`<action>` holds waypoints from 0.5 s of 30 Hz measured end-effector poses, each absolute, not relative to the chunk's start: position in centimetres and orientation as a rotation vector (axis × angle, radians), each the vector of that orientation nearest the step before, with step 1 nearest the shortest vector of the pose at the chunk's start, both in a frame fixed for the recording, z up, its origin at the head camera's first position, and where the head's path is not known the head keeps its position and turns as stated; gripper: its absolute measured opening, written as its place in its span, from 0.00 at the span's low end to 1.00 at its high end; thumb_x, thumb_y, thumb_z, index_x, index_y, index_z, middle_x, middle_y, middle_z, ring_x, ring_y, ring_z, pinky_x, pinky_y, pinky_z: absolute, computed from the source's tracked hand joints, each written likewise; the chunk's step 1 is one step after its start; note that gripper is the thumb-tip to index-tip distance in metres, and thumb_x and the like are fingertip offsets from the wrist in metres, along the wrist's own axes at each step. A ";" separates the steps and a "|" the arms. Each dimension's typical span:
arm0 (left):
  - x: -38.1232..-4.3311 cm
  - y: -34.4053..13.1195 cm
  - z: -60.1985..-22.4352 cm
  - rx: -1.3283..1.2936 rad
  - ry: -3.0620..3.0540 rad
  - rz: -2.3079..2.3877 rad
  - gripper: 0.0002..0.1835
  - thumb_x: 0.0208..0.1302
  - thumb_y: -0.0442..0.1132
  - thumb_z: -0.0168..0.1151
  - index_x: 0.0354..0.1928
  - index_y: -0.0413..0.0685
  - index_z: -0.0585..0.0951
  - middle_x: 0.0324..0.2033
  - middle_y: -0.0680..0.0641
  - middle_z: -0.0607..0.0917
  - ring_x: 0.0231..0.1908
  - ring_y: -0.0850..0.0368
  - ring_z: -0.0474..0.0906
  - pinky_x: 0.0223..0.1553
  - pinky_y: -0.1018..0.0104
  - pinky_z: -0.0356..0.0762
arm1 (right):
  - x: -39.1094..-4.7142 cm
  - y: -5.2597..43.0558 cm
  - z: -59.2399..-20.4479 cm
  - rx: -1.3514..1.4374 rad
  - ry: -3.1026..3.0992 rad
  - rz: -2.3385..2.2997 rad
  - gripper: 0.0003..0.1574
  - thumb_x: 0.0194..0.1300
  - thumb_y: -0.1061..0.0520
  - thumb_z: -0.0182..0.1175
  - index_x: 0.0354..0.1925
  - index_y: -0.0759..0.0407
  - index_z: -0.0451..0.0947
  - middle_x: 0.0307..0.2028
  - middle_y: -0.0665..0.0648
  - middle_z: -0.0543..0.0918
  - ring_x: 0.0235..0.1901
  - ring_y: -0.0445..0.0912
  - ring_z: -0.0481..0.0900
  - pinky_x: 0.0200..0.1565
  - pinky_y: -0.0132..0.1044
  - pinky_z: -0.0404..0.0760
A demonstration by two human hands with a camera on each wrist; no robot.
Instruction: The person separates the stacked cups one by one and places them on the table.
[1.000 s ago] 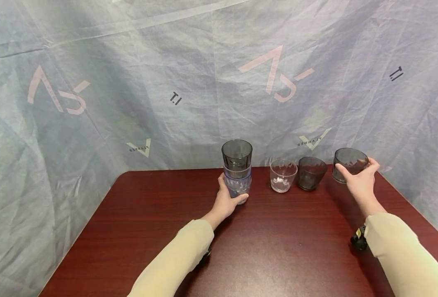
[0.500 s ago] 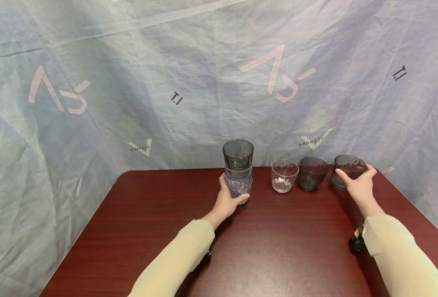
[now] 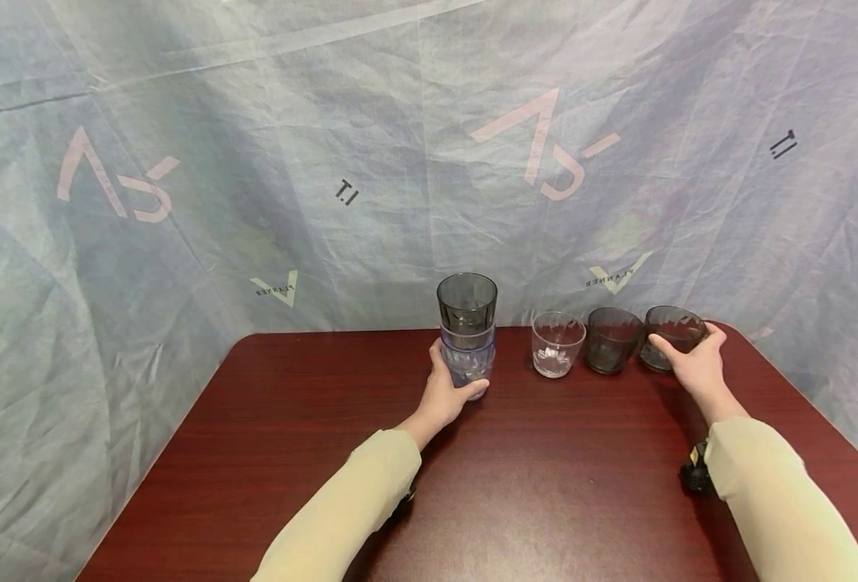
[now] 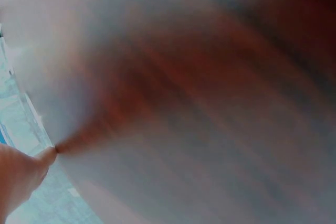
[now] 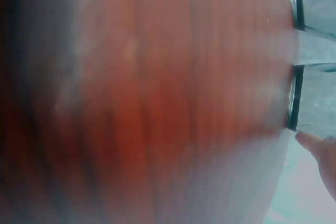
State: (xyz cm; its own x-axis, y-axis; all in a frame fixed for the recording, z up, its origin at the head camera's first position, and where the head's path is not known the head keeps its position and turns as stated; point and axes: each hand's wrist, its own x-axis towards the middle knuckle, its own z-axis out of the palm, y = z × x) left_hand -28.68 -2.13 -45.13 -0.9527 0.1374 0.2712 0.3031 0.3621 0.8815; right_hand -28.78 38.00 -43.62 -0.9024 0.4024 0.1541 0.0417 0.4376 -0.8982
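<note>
Head view: your left hand (image 3: 441, 394) grips lower part of glass stack (image 3: 467, 325), left of clear glass (image 3: 557, 339). Smoky glass (image 3: 612, 341) stands just right of clear glass; your right hand (image 3: 699, 368) holds second smoky glass (image 3: 673, 326), farther right of clear glass. Left wrist view: mostly blurred; cannot tell your grip there. Right wrist view: your fingertip (image 5: 308, 142) shows at second smoky glass.

In the left wrist view, the table (image 4: 184, 87), reddish-brown with greyish glare, is badly blurred. Beyond its edge shows pale cloth (image 4: 59, 203). The left hand (image 4: 22, 176) appears partly, one fingertip (image 4: 50, 155) at the table's edge; whether they touch is unclear.
</note>
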 end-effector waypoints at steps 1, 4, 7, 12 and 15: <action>-28.7 -2.1 -45.1 -0.402 -2.464 -1.648 0.53 0.55 0.41 0.74 0.72 0.50 0.45 0.61 0.37 0.70 0.60 0.43 0.69 0.60 0.49 0.65 | -28.7 38.0 -43.6 -0.381 -2.353 1.453 0.59 0.65 0.40 0.59 0.70 0.64 0.30 0.67 0.79 0.49 0.66 0.70 0.52 0.64 0.60 0.54; -28.7 -2.2 -45.2 -0.406 -2.463 -1.650 0.53 0.56 0.41 0.74 0.72 0.50 0.45 0.61 0.37 0.70 0.60 0.43 0.68 0.60 0.49 0.65 | -28.7 38.1 -43.6 -0.386 -2.363 1.438 0.61 0.65 0.39 0.59 0.70 0.63 0.29 0.68 0.79 0.48 0.66 0.70 0.52 0.64 0.60 0.53; -28.7 -2.2 -45.3 -0.410 -2.462 -1.647 0.53 0.56 0.42 0.74 0.72 0.50 0.45 0.61 0.37 0.70 0.60 0.43 0.68 0.60 0.49 0.65 | -28.7 38.2 -43.4 -0.388 -2.349 1.420 0.61 0.64 0.39 0.60 0.71 0.61 0.29 0.70 0.76 0.46 0.67 0.69 0.51 0.64 0.60 0.53; -28.7 -2.2 -45.2 -0.404 -2.469 -1.637 0.53 0.56 0.43 0.74 0.72 0.51 0.45 0.61 0.37 0.70 0.60 0.43 0.69 0.60 0.49 0.65 | -28.3 38.3 -42.5 -0.370 -2.284 1.384 0.61 0.64 0.41 0.61 0.73 0.58 0.31 0.73 0.68 0.46 0.71 0.61 0.47 0.67 0.55 0.50; -28.7 -2.2 -45.2 -0.406 -2.471 -1.637 0.53 0.56 0.43 0.74 0.72 0.52 0.45 0.61 0.38 0.70 0.60 0.43 0.69 0.60 0.49 0.65 | -28.1 37.9 -41.6 -0.343 -2.248 1.356 0.59 0.63 0.42 0.62 0.73 0.57 0.34 0.74 0.64 0.47 0.72 0.56 0.45 0.68 0.51 0.48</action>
